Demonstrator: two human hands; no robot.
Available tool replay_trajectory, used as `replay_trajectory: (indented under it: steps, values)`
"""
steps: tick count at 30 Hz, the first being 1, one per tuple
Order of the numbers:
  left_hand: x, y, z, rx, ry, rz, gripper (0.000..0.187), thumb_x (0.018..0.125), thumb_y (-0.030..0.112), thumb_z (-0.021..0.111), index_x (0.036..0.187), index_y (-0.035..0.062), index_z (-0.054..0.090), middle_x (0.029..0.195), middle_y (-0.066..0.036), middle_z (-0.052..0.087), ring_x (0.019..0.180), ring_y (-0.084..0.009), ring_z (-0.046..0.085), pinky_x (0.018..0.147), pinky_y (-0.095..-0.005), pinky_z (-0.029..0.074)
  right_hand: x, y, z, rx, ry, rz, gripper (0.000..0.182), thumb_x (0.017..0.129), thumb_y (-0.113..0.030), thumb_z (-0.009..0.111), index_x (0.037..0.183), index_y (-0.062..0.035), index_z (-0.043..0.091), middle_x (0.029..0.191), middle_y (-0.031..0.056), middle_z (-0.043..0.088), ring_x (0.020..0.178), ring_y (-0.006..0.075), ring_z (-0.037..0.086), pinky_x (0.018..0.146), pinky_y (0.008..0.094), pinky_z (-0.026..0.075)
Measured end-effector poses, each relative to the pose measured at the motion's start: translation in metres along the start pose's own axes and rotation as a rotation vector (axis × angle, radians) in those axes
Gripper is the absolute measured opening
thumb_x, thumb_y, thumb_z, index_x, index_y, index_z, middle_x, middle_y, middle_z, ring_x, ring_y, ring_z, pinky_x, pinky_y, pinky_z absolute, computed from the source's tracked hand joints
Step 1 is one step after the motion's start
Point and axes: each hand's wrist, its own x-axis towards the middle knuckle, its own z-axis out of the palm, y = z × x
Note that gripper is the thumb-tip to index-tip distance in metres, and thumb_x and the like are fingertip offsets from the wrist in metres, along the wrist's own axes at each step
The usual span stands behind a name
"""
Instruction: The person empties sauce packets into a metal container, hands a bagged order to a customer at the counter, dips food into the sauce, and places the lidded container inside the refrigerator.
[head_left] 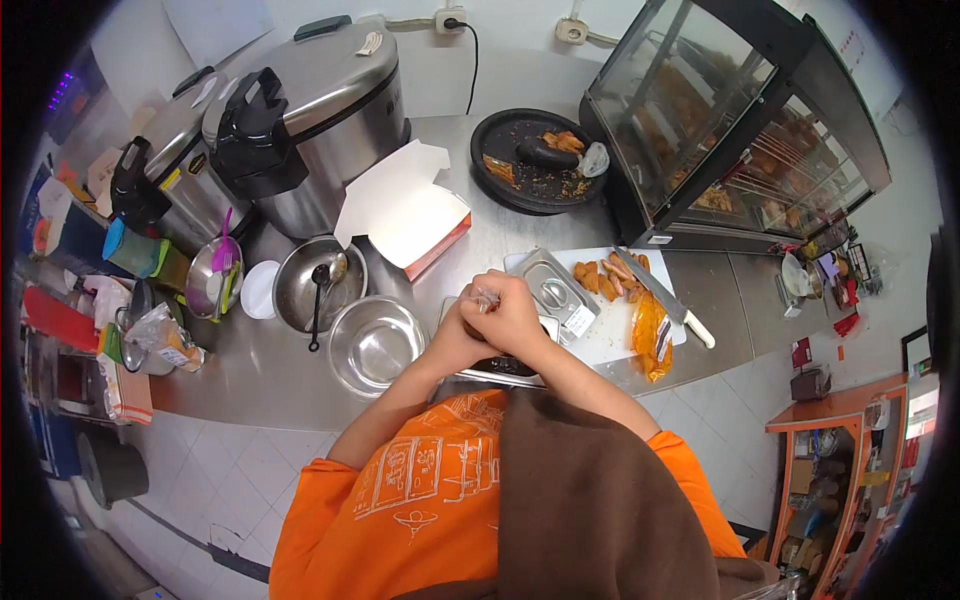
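Note:
Both hands are close together above a metal pan [476,376] holding dark sauce. My left hand [462,332] is closed around a small clear plastic bag [487,296] whose crumpled top pokes up between the fingers. My right hand [510,318] is closed at the same bag, pressed against the left. Something dark shows between the hands; the bag's lower part is hidden. Just right of them, a steel lid [548,283] rests on a white cutting board [600,338] with cut fried meat [597,281], a knife [662,297] and an orange packet [650,338].
An empty steel bowl [377,347] and a bowl with ladles [300,283] stand left. Behind are an open white box [405,212], a large cooker [345,125] and a black stone mortar [500,190] with a pestle. A glass display case [690,110] stands back right.

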Motion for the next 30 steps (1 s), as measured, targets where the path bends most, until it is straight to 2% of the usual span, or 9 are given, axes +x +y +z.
replay_trajectory:
  steps: [7, 10, 13, 16, 20, 23, 26, 29, 30]
  values:
    - [-0.002, -0.001, 0.003, -0.020, -0.001, -0.030, 0.063, 0.055, 0.006, 0.079, 0.108, 0.0020, 0.045, 0.102, -0.007, 0.056, 0.096, -0.0172, 0.055, 0.082, -0.0304, 0.045, 0.001, 0.003, 0.002, -0.005, 0.003, -0.001, 0.023, 0.064, -0.014, 0.065, 0.060, 0.0019, 0.049, 0.060, 0.0176, 0.050, 0.053, 0.0328, 0.051, 0.050, 0.0391, 0.040]
    - [-0.002, -0.005, 0.001, 0.072, -0.013, -0.009, 0.062, 0.055, 0.006, 0.078, 0.108, 0.0021, 0.045, 0.102, -0.008, 0.055, 0.095, -0.0179, 0.055, 0.080, -0.0305, 0.046, 0.004, -0.003, -0.009, 0.023, -0.187, 0.089, 0.021, 0.066, -0.016, 0.068, 0.071, -0.0007, 0.055, 0.069, 0.0161, 0.054, 0.065, 0.0314, 0.055, 0.061, 0.0368, 0.044]
    - [-0.003, -0.006, 0.002, -0.019, 0.151, 0.066, 0.060, 0.058, 0.008, 0.078, 0.108, 0.0026, 0.045, 0.103, -0.008, 0.055, 0.095, -0.0179, 0.056, 0.079, -0.0312, 0.046, 0.003, -0.003, -0.012, 0.323, -0.042, -0.140, 0.033, 0.066, -0.014, 0.072, 0.095, -0.0053, 0.058, 0.091, 0.0107, 0.059, 0.088, 0.0245, 0.055, 0.084, 0.0307, 0.042]
    - [-0.007, 0.000, 0.005, -0.307, 0.163, 0.021, 0.058, 0.060, 0.009, 0.077, 0.109, 0.0038, 0.045, 0.104, -0.007, 0.055, 0.096, -0.0188, 0.056, 0.080, -0.0317, 0.047, 0.000, 0.001, -0.027, 0.171, -0.148, -0.167, 0.044, 0.066, -0.011, 0.072, 0.106, -0.0076, 0.055, 0.109, 0.0105, 0.058, 0.111, 0.0285, 0.047, 0.099, 0.0349, 0.030]
    - [0.000, -0.043, 0.006, 0.085, 0.066, 0.195, 0.057, 0.061, 0.008, 0.077, 0.109, 0.0050, 0.046, 0.106, -0.005, 0.052, 0.099, -0.0213, 0.054, 0.081, -0.0301, 0.046, -0.002, 0.007, -0.015, 0.109, -0.317, -0.216, 0.034, 0.066, -0.003, 0.068, 0.098, -0.0087, 0.060, 0.110, 0.0070, 0.061, 0.119, 0.0284, 0.046, 0.103, 0.0430, 0.027]
    - [0.003, -0.067, 0.002, 0.052, 0.161, 0.204, 0.039, 0.059, 0.000, 0.073, 0.093, 0.0051, 0.056, 0.090, -0.006, 0.057, 0.086, -0.0179, 0.057, 0.071, -0.0303, 0.048, -0.002, 0.018, -0.012, 0.147, -0.335, -0.211, 0.024, 0.069, -0.003, 0.067, 0.091, -0.0076, 0.061, 0.098, 0.0051, 0.064, 0.108, 0.0241, 0.054, 0.104, 0.0439, 0.026]
    - [0.001, -0.043, 0.004, 0.124, 0.183, 0.219, 0.052, 0.059, 0.003, 0.075, 0.103, 0.0048, 0.049, 0.098, -0.006, 0.053, 0.092, -0.0187, 0.055, 0.076, -0.0302, 0.047, 0.001, 0.012, -0.010, 0.300, -0.303, -0.141, 0.013, 0.073, -0.004, 0.066, 0.084, -0.0061, 0.060, 0.084, 0.0027, 0.064, 0.091, 0.0177, 0.059, 0.107, 0.0434, 0.021]
    - [-0.002, -0.017, 0.005, 0.198, 0.207, 0.233, 0.066, 0.059, 0.006, 0.077, 0.114, 0.0045, 0.042, 0.107, -0.006, 0.049, 0.097, -0.0194, 0.052, 0.081, -0.0300, 0.045, 0.004, 0.013, -0.010, 0.394, -0.307, -0.122, 0.008, 0.078, -0.007, 0.065, 0.083, -0.0036, 0.060, 0.077, 0.0029, 0.060, 0.076, 0.0125, 0.056, 0.077, 0.0305, 0.045]
    - [-0.002, -0.016, 0.005, 0.080, 0.177, 0.150, 0.069, 0.058, 0.006, 0.077, 0.116, 0.0046, 0.039, 0.106, -0.006, 0.048, 0.096, -0.0187, 0.052, 0.080, -0.0298, 0.045, 0.003, 0.010, -0.010, 0.475, -0.296, 0.001, 0.009, 0.079, -0.010, 0.065, 0.082, -0.0028, 0.060, 0.073, 0.0021, 0.058, 0.071, 0.0106, 0.055, 0.070, 0.0272, 0.043]
